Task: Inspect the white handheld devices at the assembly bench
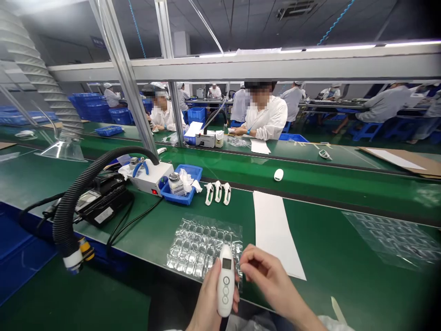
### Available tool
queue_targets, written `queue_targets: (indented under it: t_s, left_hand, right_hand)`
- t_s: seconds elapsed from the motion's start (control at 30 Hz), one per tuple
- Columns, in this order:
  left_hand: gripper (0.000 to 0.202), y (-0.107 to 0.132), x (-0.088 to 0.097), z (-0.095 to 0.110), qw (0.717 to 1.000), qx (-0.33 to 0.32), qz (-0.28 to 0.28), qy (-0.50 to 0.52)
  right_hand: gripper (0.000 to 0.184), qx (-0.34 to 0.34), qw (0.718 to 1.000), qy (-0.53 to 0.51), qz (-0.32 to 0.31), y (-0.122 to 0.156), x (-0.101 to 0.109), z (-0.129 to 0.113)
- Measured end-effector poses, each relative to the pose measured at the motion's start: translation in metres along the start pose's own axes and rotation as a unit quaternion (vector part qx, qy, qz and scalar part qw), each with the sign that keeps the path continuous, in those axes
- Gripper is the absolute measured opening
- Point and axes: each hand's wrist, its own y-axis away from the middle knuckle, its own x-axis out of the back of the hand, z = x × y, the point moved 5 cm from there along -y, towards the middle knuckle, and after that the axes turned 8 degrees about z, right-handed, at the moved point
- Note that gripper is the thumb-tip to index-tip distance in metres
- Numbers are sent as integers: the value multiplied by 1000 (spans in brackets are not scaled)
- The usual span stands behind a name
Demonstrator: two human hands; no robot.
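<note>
1. Green matting (320, 248) covers the long benches of a factory floor, where co-workers (265, 117) in white coats and hair caps sit along the far rows, with stacks of blue crates (86, 105) behind them.
2. On the near bench, at the person's left, a black ribbed hose (65, 216) curves past a black boxy unit (103, 200) and up to a white machine (151, 181) with a red switch. Blue-handled pliers (140, 168) rest on top of the machine.
3. Just beside the machine, a blue plastic tray (193, 171) holds a metal-capped glass jar (176, 184) and crumpled white tissue (186, 180).
4. Three curved white plastic pieces (217, 192) lie in a row near the tray. A long strip of white paper (275, 230) lies flat to their right, and a clear bubble sheet (203, 248) lies close to the bench's near edge.
5. The hands are at work on a white handheld device (225, 280) with a small dark display and three round buttons. It stands upright, held in front of the bubble sheet's corner.
6. The left hand (206, 303) is closed around the device's lower body.
7. The right hand (272, 280) is just beside the device, its fingertips (243, 262) pinched together. Whether they hold anything thin, I cannot tell.
</note>
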Motion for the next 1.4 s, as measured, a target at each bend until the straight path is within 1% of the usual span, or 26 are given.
queue_targets:
  t_s: [0.07, 0.13, 0.23, 0.37, 0.47, 0.57, 0.73, 0.83, 0.9, 0.97, 1.03, 1.07, 1.13, 1.17, 1.23, 1.27, 1.33, 1.4]
  left_hand:
    - [58, -1, 3, -3, 1000, -10, 13, -9]
    - [56, -1, 5, -4, 1000, -14, 22, -4]
    - [58, 1, 6, -5, 1000, 1, 18, -2]
    - [57, 1, 8, -6, 1000, 2, 7, -5]
    - [55, -2, 9, -8, 1000, 2, 3, -8]
    - [53, -3, 9, -9, 1000, 1, -2, -8]
    - [57, -3, 9, -10, 1000, -1, -1, -17]
    - [61, -2, 11, -11, 999, -10, 11, -49]
    - [63, -1, 13, -9, 994, -23, 30, -101]
    - [61, 0, 12, -4, 985, -53, 33, -161]
    - [56, 0, 10, 0, 976, -80, 18, -201]
    - [54, 0, 9, 1, 973, -88, 9, -211]
    - [53, -1, 10, 1, 970, -89, -4, -226]
    - [55, -3, 12, 0, 967, -86, -11, -238]
    - [62, -6, 14, -3, 958, -83, -34, -274]
    - [66, -8, 15, -4, 951, -84, -51, -292]
    - [73, -9, 13, -1, 939, -98, -91, -316]
    - [74, -6, 5, 9, 924, -121, -142, -333]
  right_hand:
    - [16, 9, 1000, 19, -22, 4, -16, -8]
    - [17, 20, 998, 48, -20, 2, -22, -8]
    - [17, 19, 998, 57, -19, -3, -23, -1]
    - [17, 6, 999, 38, -37, -5, -24, 4]
    - [18, 2, 998, 24, -50, -4, -26, 5]
    - [19, 0, 999, 21, -49, -4, -26, 4]
    - [20, 2, 998, 42, -43, -4, -25, 2]
    - [20, 11, 998, 56, -28, -2, -25, 5]
    - [18, -16, 999, 27, -25, 0, -27, 12]
    - [19, -58, 997, -37, -35, 2, -32, 21]
    - [21, -83, 991, -93, -41, 4, -36, 26]
    - [22, -82, 990, -105, -34, 4, -36, 27]
    - [23, -50, 994, -95, -11, 3, -32, 25]
    - [24, -28, 996, -80, -9, 2, -30, 22]
    - [27, 12, 998, -52, -30, 0, -28, 16]
    - [25, 25, 998, -44, -47, 0, -28, 13]
    - [17, 33, 996, -45, -74, -2, -26, 8]
    - [20, 21, 994, -64, -86, -3, -23, 7]
